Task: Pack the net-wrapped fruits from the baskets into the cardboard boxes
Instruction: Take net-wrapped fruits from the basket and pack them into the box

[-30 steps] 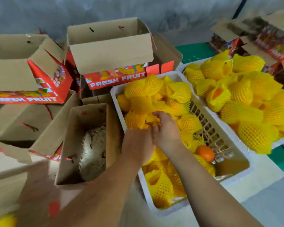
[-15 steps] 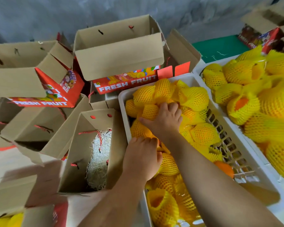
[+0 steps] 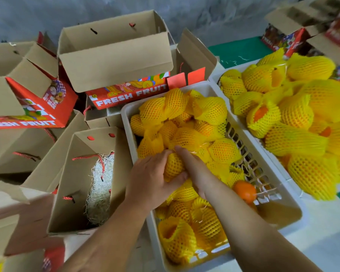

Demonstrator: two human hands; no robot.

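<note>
Packing has barely begun: both hands, left hand (image 3: pixel 151 179) and right hand (image 3: pixel 194 169), grip one netted fruit (image 3: pixel 173 165) in the near basket (image 3: pixel 283 214), while the open box (image 3: pixel 71 193) at left holds only straw padding (image 3: pixel 100 191).

Both bare forearms reach forward from the bottom edge, converging toward the middle of the view. The left hand (image 3: pixel 151 179) lies back-up, its fingers curled over the top of a netted fruit (image 3: pixel 173 165) and its thumb wrapped along the fruit's near side, so the grip closes round it. The right hand (image 3: pixel 194 167) comes in from the right at a slant, wrist straight, pressed close against the other side of the same fruit; one finger shows extended along it, and the rest are hidden. The two hands touch above the fruit.
</note>
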